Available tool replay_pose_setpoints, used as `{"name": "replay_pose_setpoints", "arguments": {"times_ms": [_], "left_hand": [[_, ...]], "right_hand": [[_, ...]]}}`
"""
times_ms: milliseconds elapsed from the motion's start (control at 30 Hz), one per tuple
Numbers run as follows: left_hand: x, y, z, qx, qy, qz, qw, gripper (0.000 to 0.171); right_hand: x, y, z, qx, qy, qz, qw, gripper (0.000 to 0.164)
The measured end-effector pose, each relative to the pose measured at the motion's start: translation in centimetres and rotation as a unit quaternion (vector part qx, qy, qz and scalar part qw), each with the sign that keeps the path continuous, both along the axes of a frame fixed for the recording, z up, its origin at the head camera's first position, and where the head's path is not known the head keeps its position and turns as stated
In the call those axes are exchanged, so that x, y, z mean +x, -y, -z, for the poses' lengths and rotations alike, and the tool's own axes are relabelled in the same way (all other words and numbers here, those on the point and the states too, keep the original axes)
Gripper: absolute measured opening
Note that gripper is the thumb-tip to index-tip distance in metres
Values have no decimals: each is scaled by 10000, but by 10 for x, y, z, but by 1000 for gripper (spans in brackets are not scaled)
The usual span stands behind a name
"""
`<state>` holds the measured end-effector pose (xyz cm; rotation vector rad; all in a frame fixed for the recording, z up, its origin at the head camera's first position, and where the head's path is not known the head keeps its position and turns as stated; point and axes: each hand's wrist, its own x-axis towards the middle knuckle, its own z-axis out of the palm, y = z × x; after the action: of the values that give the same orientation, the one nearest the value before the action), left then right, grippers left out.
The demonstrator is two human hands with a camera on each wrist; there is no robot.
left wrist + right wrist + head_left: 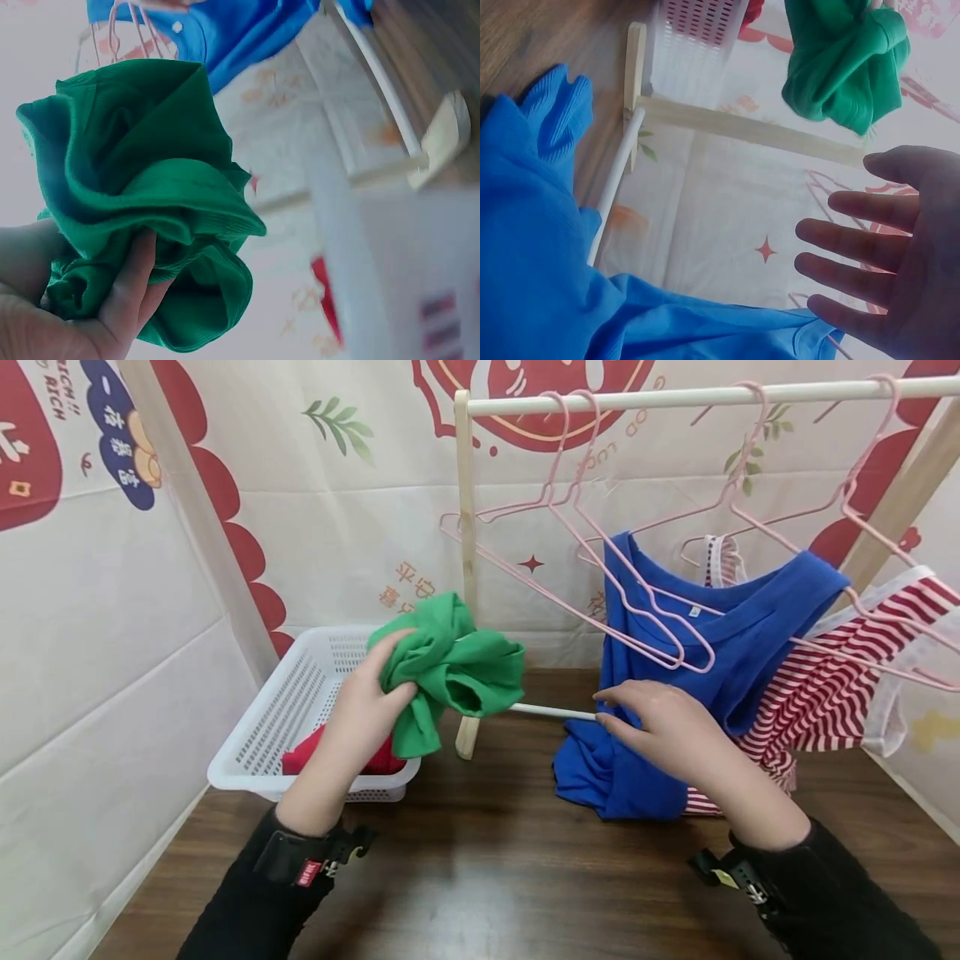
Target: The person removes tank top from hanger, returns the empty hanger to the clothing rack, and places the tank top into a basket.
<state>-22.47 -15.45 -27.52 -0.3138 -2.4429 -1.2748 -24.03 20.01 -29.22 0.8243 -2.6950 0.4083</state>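
left hand (362, 700): got a bunched-up green garment (457, 672) gripped
green garment: held up near the white basket (288, 718), right side
right hand (667, 727): fingers straight and spread, well right of the basket
red cloth (384, 760): chilling in the basket

The right hand (930, 251) had its fingers (855, 241) straight, blue cloth (555, 255) (quite wrinkled) covered the lower left, green cloth (847, 71) and white basket (686, 56) showed above.

This looks like a makeshift booth: printed white fabric walls (337, 568) at left and far border a dark brown wooden table (480, 877).
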Motion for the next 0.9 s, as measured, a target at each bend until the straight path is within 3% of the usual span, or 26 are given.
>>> {"name": "replay_pose_setpoints", "arguments": {"times_ms": [333, 533, 900], "left_hand": [[11, 53, 4, 24, -44, -838, 9965, 54], [15, 83, 18, -158, -53, -1146, 9933, 54], [6, 124, 39, -789, 403, -1136, 9896, 56]], "right_hand": [[3, 8, 8, 3, -34, -125, 9999, 26], [3, 9, 8, 100, -42, -137, 9998, 27], [4, 6, 11, 140, -18, -87, 9999, 27]]}}
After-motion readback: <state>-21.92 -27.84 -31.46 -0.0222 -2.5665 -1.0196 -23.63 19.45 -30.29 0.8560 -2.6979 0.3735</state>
